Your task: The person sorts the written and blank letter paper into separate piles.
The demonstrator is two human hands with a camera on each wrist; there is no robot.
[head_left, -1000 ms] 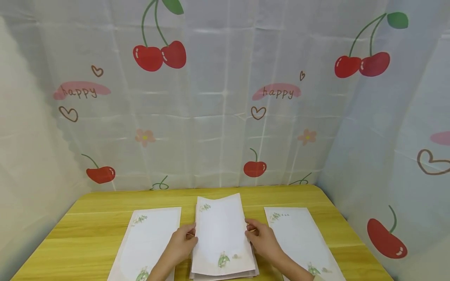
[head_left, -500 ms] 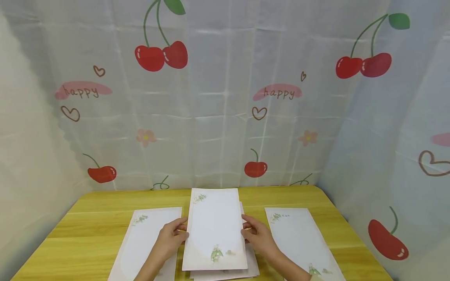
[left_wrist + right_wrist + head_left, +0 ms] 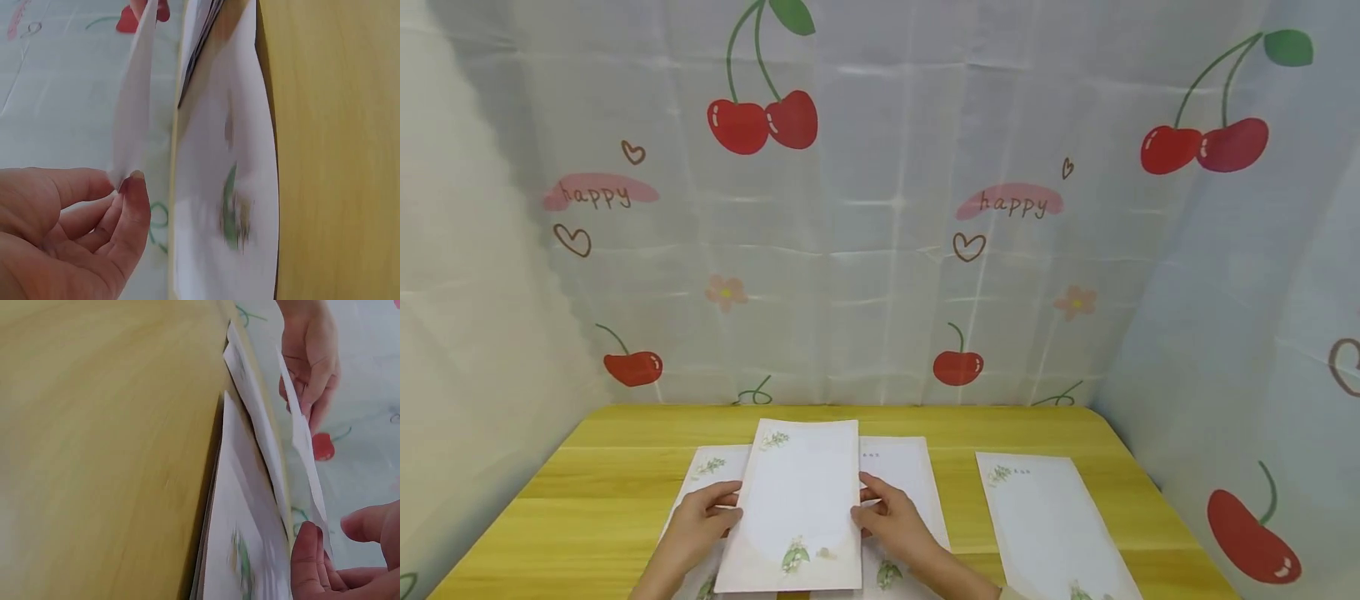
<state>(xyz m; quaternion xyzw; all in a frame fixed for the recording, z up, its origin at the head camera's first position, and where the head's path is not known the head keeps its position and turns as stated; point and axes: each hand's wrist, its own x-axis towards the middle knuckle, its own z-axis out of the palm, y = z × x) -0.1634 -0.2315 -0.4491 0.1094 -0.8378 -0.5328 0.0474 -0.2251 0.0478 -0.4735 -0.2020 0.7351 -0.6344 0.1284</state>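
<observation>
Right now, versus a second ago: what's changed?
The held sheet moved left, off the central stack, baring much of its top; it now partly hides the left sheet. The left hand and right hand moved with it, still holding its edges. The left sheet, stack and right sheet look unmoved on the table.

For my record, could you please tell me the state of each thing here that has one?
White rectangular paper with green plant print: held, raised above the yellow wooden table.
Left hand: pinches this paper's left edge.
Right hand: holds its right edge.
Middle stack of white paper: lies on the table, partly hidden.
Left-side white paper: lies there too, partly hidden.
Right-side white paper: lies there, uncovered.
Pale cherry-print curtain: hangs, creased.
</observation>
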